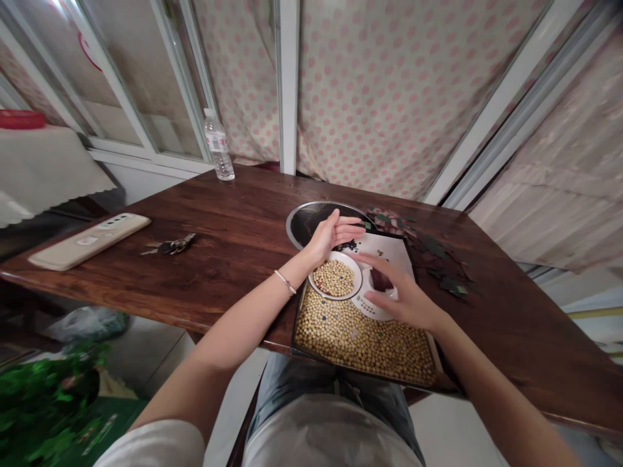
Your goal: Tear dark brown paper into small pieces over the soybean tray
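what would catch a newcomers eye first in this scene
The big heap of soybeans in a shallow tray at the near edge of the dark wooden table draws the eye first. On top of it, a white bowl of soybeans sits between the open left hand and right hand. Behind them, a pink polka-dot curtain hangs across the window frames.

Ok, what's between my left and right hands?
In the head view, the left hand and right hand have a white bowl of soybeans between them, plus a white sheet and dark beans.
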Tool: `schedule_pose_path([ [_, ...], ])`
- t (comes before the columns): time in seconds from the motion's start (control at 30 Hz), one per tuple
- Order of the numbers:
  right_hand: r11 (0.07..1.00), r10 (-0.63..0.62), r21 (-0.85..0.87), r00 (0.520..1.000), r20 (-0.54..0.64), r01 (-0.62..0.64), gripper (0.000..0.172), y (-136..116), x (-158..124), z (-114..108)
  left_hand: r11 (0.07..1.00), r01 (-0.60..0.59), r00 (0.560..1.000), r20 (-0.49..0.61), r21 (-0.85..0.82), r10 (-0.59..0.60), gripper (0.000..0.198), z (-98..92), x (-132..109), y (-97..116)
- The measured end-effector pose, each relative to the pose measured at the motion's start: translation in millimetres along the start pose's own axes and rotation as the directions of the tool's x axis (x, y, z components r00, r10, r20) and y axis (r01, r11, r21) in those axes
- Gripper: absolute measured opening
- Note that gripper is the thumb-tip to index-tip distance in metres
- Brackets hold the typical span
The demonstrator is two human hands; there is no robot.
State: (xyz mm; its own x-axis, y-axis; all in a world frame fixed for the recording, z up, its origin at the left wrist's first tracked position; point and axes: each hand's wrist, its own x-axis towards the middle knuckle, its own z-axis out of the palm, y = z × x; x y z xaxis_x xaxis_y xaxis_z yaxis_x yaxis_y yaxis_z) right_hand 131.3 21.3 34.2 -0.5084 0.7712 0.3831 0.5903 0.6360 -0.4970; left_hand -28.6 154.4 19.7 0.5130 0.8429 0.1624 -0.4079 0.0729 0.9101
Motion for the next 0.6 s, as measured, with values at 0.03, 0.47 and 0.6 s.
schedule_pose_path([
  [0.03,1.0,0.015,0.005,1.0,0.007,-0.015,0.057,-3.7,5.3,-1.4,1.0,0.008,0.999,-0.034,-0.03,-0.009,0.051,-1.8,0.9,1.2],
  [0.47,0.927,-0.046,-0.348,0.963,0.266,0.141,0.092,-9.4,25.7,52.0,0.968,0.059,0.969,-0.219,-0.242,-0.114,0.051,-15.8,3.8,5.7],
  [0.6,0.923,-0.036,-0.359,0.96,0.276,0.137,0.094,-8.4,25.0,50.8,0.966,0.064,0.968,-0.222,-0.25,-0.121,0.053,-14.4,2.9,5.9],
])
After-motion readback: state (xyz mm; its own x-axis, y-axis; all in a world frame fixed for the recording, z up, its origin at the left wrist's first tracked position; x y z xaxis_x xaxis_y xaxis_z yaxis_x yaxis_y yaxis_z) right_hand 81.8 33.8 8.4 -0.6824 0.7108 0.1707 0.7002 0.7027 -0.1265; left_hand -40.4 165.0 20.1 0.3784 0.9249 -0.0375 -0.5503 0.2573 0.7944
